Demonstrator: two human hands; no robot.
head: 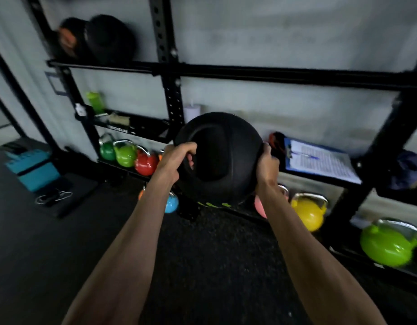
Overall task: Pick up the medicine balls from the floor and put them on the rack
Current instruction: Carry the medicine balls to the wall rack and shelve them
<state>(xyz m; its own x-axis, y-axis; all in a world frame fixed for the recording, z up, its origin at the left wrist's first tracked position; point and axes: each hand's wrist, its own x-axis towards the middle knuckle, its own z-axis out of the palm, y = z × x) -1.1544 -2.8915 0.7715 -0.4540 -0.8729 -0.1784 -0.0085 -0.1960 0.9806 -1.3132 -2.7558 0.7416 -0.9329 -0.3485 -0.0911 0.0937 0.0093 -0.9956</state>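
Head view: a black medicine ball (222, 158) held up off the floor (202, 254) in both hands, facing the rack (273, 75).

The left hand (177, 158) has its fingers (190, 146) hooked into a moulded grip recess. The right hand (268, 165) clasps the opposite side (its fingers wrap out of sight). The ball looks dense and heavy, with a matte rubbery skin unlikely to slip, so the side grips seem the right hold. Two dark balls (109, 38) already sit on the upper shelf. Coloured kettlebells (125, 153) line the bottom shelf.
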